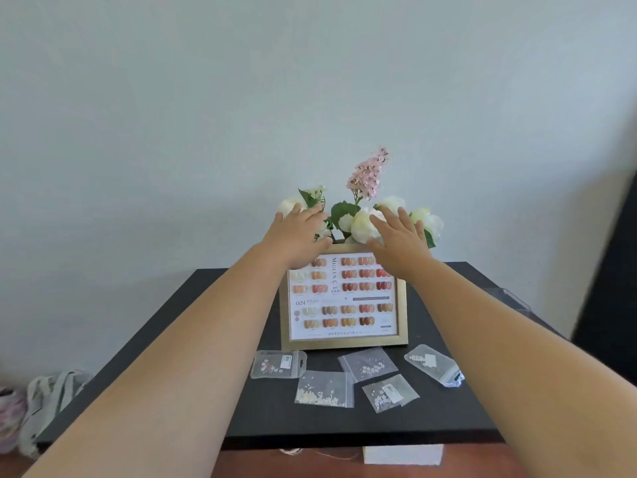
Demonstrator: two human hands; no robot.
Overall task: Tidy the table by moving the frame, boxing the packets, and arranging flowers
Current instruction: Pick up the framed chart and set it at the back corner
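A gold picture frame (343,343) with a nail-colour chart stands upright in the middle of the black table (193,326). Behind it are white flowers (363,224) and a tall pink flower spike (368,174). Both my arms reach out over the table. My left hand (296,238) hovers with spread fingers over the frame's top left corner. Over the top right corner is my right hand (396,243), fingers also spread. Neither hand grips anything. Several clear packets of small flower beads lie in front of the frame, such as one packet (278,364) and another packet (433,364).
A clear plastic box (513,298) sits at the table's right edge. A white block (402,454) lies below the front edge on the floor. Bags (44,401) rest on the floor at the left. A plain wall stands right behind the table.
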